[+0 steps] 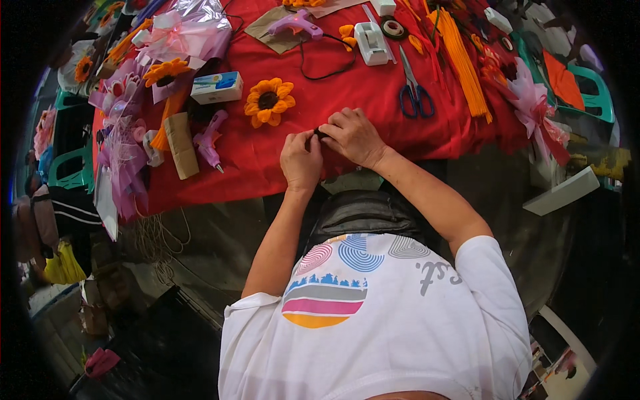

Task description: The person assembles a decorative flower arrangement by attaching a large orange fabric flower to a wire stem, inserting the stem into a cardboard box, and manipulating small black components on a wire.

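My left hand [301, 160] and my right hand [355, 138] meet over the near edge of the red cloth. Between their pinched fingertips is a small dark piece [319, 134], mostly covered, so its kind cannot be made out. Both hands are closed on it. Just beyond my left hand lies an orange sunflower [269, 102] with a dark brown centre. Scissors [415, 93] with dark blue handles rest beyond my right hand, blades pointing away from me.
On the red-covered table [247, 160] are a pink glue gun [211, 141], another glue gun [297, 24], a small box [217, 87] and a white tape dispenser [372, 44]. Orange pipe cleaners [461, 63] lie at right. Wrapped bouquets [125, 133] line the left side. Green chairs [593, 93] flank the table.
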`<state>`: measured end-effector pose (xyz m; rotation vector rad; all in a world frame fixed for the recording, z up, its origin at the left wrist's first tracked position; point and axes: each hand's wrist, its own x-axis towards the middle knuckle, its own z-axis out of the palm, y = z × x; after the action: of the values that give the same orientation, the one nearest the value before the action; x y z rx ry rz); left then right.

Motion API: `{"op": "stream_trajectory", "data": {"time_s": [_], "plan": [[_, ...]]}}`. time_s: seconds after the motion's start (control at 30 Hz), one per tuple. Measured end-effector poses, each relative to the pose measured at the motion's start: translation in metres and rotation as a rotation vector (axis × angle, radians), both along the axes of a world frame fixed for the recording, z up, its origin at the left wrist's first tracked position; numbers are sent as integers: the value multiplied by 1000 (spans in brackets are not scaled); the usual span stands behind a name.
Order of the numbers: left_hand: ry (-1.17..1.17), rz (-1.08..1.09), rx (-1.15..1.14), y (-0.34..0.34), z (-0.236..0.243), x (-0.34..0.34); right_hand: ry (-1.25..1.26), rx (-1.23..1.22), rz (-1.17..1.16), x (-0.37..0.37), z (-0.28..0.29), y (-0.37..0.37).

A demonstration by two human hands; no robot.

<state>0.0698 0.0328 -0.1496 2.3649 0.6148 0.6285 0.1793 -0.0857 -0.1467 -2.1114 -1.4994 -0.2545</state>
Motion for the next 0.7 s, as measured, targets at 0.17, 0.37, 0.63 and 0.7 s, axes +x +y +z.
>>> {"op": "stream_trajectory", "data": {"time_s": [0.17, 0.37, 0.63, 0.7], "plan": [[28, 121, -595, -12, 1, -11, -22, 3, 20, -10, 4, -9], [-167, 318, -1357, -34, 3, -26, -41, 36, 31, -8, -1, -8], [-173, 328, -1614, -31, 6, -22, -3, 9, 4, -14, 0, -12], [-159, 313, -1638, -28, 3, -23, 10, 8, -7, -19, 1, -13]]}}
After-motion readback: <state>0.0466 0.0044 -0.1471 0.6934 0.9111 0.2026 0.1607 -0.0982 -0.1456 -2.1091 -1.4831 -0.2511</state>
